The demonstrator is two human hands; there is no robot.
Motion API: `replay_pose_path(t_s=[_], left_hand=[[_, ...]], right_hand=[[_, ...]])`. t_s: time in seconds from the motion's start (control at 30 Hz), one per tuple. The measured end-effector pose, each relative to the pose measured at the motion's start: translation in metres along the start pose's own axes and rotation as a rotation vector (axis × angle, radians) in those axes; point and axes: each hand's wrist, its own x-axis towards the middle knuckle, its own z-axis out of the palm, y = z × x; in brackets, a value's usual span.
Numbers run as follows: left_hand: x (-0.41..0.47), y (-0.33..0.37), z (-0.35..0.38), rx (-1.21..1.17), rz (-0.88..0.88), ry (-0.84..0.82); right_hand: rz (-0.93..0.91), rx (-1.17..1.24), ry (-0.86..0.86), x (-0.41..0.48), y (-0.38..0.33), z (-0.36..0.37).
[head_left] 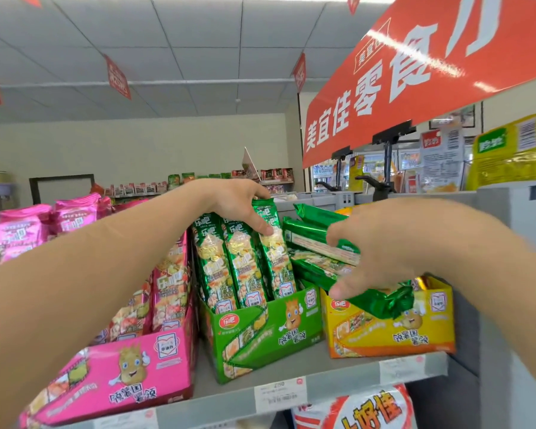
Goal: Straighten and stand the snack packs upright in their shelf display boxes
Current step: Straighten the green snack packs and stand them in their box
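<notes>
partly done: three upright packs (240, 261) stand in the green box (260, 332) near the shelf (338, 374) front edge, the left hand (235, 202) pinching the rightmost one, while the right hand (375, 252) grips fallen packs (310, 233) lying over the yellow box (393, 331), not yet stood.

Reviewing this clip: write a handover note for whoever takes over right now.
Left hand grips the rightmost of three upright packs in the green box.
Right hand grips a bundle of green packs lying flat across the yellow box.
Done: three green packs standing.
To do: stand the bundle upright, probably in the green box.
</notes>
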Motion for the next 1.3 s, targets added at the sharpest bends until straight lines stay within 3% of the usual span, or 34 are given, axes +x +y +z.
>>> replay_pose_path(t_s=[0.2,0.37,0.47,0.57,0.7,0.8,1.03,1.1,1.17,1.3], left_hand=[[-0.003,0.002,0.003,0.057,0.001,0.031],[-0.002,0.002,0.004,0.089,-0.006,-0.001],[0.001,0.002,0.006,0.148,0.016,-0.017],[0.002,0.002,0.007,0.153,0.077,-0.039],[-0.001,0.007,0.010,0.336,0.186,0.015],[-0.002,0.024,0.023,0.399,0.337,0.099],[0.001,0.027,0.032,0.374,0.329,0.105],[-0.002,0.025,0.033,0.364,0.307,0.102],[-0.005,0.027,0.033,0.343,0.291,0.113],[-0.010,0.028,0.026,0.324,0.301,0.091]], right_hand=[[-0.047,-0.240,0.193,-0.019,-0.020,0.035],[-0.072,-0.143,0.358,-0.012,-0.005,0.036],[-0.082,0.114,0.505,-0.007,0.013,0.019],[-0.117,0.417,0.544,0.002,0.028,0.011],[-0.135,1.145,0.520,0.009,0.031,0.025],[-0.068,1.498,0.605,0.016,0.018,0.042],[-0.047,1.231,1.035,0.016,0.018,0.021],[-0.111,1.267,1.115,0.010,0.026,0.006],[-0.199,1.339,1.079,0.005,0.034,-0.006],[-0.393,1.325,0.755,0.007,0.042,-0.013]])
